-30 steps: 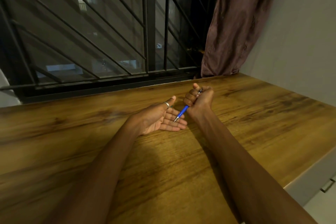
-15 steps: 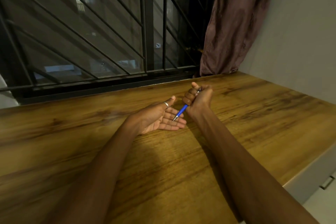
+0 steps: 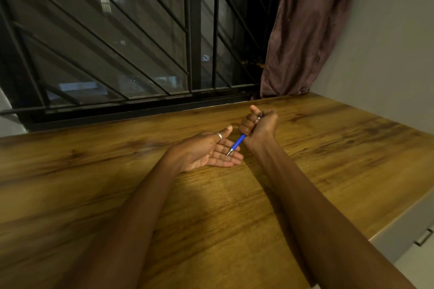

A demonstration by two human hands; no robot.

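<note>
The blue pen (image 3: 239, 141) was gripped in the fisted right hand (image 3: 259, 127), tip angled down just above the left hand (image 3: 206, 153), laid open and palm-up. A click seemed in hand; thumb pressure on the pen's top was called for next.

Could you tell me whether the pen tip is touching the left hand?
Cannot tell: the head view shows the pen tip overlapping the left hand, with neither contact nor gap plain.

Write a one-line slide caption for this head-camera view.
Right hand grips a blue pen, tip aimed at the open left hand lying palm-up on a wooden table.
</note>
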